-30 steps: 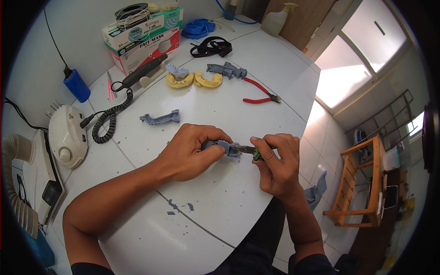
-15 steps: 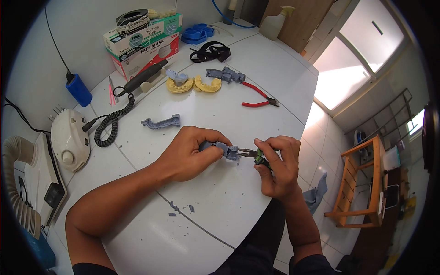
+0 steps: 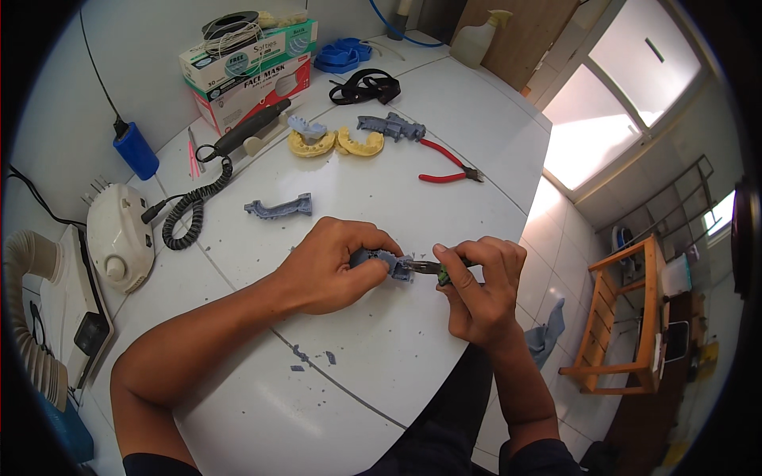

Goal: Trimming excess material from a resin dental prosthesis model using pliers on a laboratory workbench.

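Note:
My left hand (image 3: 333,266) is closed around a blue-grey moulded piece (image 3: 401,270), and its far right end sticks out past my thumb and forefinger. From the right, my right hand (image 3: 482,289) grips a pair of needle-nose pliers (image 3: 423,267) with green handles. The jaws touch or bite the exposed end of the piece; whether they are fully closed on it I cannot tell. Farther left on the table lies another curved blue-grey piece (image 3: 279,208). Small grey fragments (image 3: 330,358) are scattered near my left forearm and under the piece.
Two yellow dental casts (image 3: 361,143), one with a pale blue tooth piece on it, stand at the back. Nearby are a larger grey part (image 3: 390,127) and red-handled cutters (image 3: 448,164). A corded handpiece (image 3: 252,129) and its white control box (image 3: 119,242) occupy the left.
The pliers' jaws have moved slightly left, farther onto the end of the grey piece, and look closer together. My right-hand fingers have closed more around the handles. My left hand stays nearly still.

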`<state>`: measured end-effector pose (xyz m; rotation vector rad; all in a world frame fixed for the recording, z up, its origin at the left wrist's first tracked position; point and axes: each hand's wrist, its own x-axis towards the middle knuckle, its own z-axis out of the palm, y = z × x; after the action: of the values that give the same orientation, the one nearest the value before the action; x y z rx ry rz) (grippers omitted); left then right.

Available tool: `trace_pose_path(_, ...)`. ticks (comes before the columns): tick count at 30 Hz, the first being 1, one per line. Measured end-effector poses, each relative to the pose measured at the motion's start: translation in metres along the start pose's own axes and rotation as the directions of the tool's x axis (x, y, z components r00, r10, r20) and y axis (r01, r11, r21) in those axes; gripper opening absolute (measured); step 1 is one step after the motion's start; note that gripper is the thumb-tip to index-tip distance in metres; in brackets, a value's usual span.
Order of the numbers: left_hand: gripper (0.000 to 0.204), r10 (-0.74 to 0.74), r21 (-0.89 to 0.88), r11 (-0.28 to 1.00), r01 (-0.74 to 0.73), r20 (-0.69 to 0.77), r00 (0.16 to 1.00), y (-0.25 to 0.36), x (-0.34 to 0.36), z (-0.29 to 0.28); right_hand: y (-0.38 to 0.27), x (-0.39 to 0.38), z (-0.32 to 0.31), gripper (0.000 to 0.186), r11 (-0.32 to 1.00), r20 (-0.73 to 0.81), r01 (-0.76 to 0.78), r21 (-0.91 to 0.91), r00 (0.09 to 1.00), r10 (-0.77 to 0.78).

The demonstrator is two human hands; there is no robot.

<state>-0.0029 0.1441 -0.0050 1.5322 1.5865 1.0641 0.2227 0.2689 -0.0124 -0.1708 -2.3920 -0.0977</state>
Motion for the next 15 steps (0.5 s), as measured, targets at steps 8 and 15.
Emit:
trace_pose_path(8,0.033,0.080,0.022,0.997,-0.080,0.009,0.997,-0.0023,-0.0018,0.0013,0.0011,-0.0012,-0.0001,0.050,0.997,0.009,-0.025,0.078,1.000,0.025)
trace_pose_path(15,0.033,-0.044,-0.043,0.998,0.045,0.006,0.999,0.0031,-0.0021,0.0005,0.0066,0.0013,0.0022,0.049,0.969,0.060,-0.071,0.236,0.996,0.058)
